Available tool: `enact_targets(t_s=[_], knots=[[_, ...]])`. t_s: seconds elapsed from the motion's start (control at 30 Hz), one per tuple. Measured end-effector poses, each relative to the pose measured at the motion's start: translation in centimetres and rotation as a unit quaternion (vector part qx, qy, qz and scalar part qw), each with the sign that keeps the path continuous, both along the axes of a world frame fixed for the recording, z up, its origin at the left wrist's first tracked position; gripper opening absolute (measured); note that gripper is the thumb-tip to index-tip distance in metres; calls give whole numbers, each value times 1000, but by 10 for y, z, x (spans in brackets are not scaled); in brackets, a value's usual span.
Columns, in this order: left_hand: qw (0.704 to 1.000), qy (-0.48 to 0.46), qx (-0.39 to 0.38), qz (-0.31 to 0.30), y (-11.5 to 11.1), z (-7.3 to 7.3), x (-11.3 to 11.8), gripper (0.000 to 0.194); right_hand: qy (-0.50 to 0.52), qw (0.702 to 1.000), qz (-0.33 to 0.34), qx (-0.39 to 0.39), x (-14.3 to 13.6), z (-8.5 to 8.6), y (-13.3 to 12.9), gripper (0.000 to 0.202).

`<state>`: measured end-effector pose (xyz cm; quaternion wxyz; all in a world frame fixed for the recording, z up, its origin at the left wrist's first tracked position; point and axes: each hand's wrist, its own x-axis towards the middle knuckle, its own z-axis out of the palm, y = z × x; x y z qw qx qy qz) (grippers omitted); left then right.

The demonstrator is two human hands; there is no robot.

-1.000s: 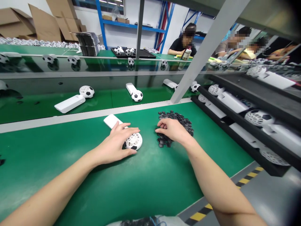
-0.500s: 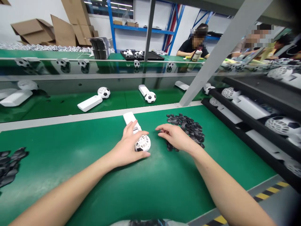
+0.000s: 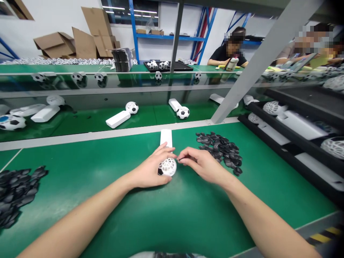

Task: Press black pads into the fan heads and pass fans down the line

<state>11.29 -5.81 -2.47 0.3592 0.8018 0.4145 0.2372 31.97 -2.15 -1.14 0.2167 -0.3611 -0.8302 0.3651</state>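
Observation:
On the green work surface lies a white handheld fan [image 3: 168, 167] with a round, soccer-ball-patterned head and a white handle pointing away from me. My left hand [image 3: 152, 166] is wrapped around the left side of the ball head, thumb at its near edge and fingers over its far side. Just right of the ball, my right hand [image 3: 202, 164] pinches a small black piece [image 3: 181, 158] between thumb and fingertips. Behind that hand spreads a pile of black pieces [image 3: 221, 148], flat and curved in shape.
Another heap of black pieces [image 3: 16, 193] lies at the left. Beyond the pale rail, a green belt [image 3: 150, 120] carries several similar fans. Black trays [image 3: 298, 141] holding fans are stacked at the right, beside a slanting grey post [image 3: 242, 71]. A person [image 3: 231, 50] sits across.
My right hand has come away from the pile to the ball's side, with a black piece now showing in its fingertips. The fan's handle has swung to point straighter away. The view has shifted left.

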Motion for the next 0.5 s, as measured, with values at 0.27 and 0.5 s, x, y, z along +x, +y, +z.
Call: enact_targets(t_s=[0.27, 0.5], knots=[[1000, 1, -20, -3, 0, 2, 0, 54, 32, 998, 47, -21, -6, 0, -4, 7], [1000, -14, -2, 22, -1, -3, 2, 48, 21, 997, 71, 6, -11, -2, -12, 4]])
